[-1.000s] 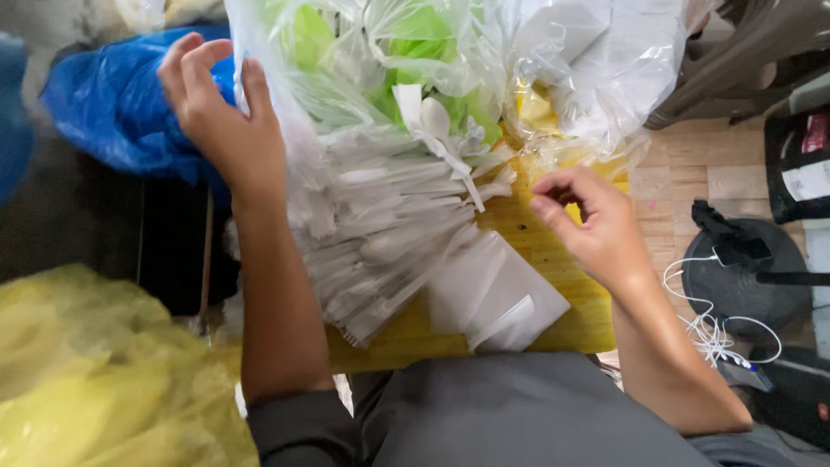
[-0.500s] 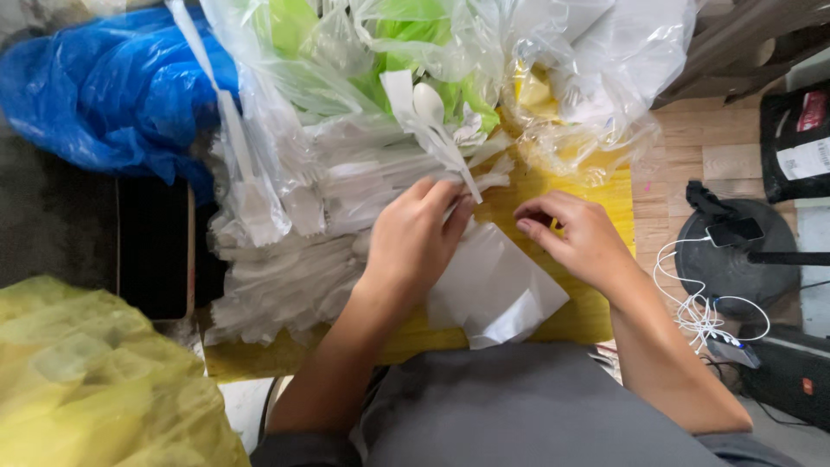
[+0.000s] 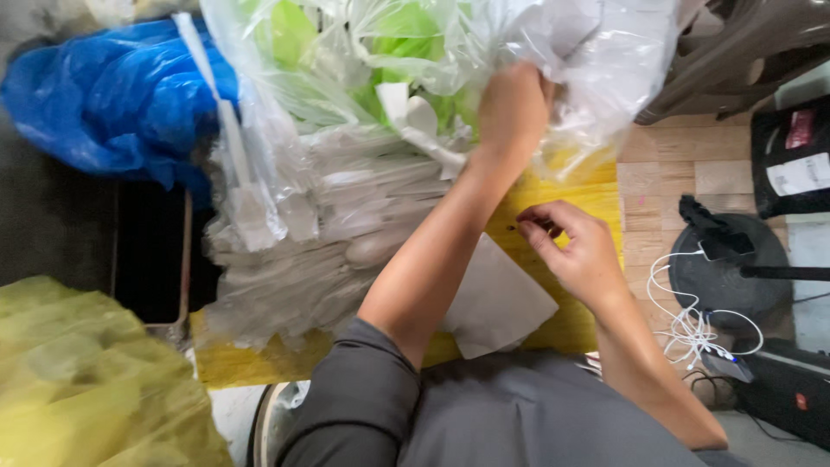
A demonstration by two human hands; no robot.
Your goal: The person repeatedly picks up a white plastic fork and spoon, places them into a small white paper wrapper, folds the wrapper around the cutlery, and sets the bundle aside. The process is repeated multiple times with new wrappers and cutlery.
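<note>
We saw the left hand (image 3: 514, 108) reaching across into the clear plastic bag (image 3: 596, 60) at the top, its fingers buried in the film, so we could not tell what it gripped. The right hand (image 3: 575, 251) hovered over the yellow table (image 3: 596, 186), fingertips pinched narrowly together beside the white paper sheet (image 3: 497, 303), near the stack of wrapped white spoons (image 3: 303, 259)

light: soft, even daylight | glare: on clear plastic bags (image 3: 553, 52) | shadow: dark left of bags | blur: slight, left hand (image 3: 514, 108)
</note>
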